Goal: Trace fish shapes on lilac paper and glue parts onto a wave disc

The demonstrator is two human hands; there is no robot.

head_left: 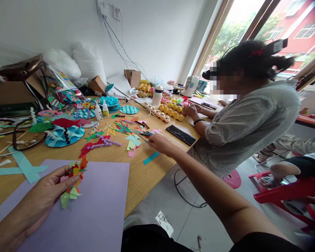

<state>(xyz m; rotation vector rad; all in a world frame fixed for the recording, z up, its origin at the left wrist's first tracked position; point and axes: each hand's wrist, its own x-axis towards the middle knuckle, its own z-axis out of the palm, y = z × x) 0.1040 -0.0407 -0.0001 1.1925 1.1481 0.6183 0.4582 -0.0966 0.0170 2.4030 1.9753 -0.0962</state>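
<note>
My left hand (pixel 55 183) pinches a small paper craft (pixel 76 175) between thumb and fingers. It is made of cut pieces in red, orange, yellow and light green, and hangs over a lilac sheet of paper (pixel 102 203). Stretched out across the table, my right hand (pixel 159 144) has its fingers curled down beside a pile of thin coloured paper strips (pixel 124 127). Its fingertips are mostly hidden, so whatever they grip cannot be made out. Light green and blue paper pieces (pixel 132 141) lie just left of it, and a blue strip (pixel 151 158) lies just below.
A co-worker (pixel 246 115) sits at the right by egg-carton pieces (pixel 170 112). Near them lies a black phone (pixel 180 134). Glue bottles (pixel 98 112), a white bottle (pixel 157 96), blue paper discs (pixel 65 136) and purple fuzzy stems (pixel 105 142) stand or lie farther back.
</note>
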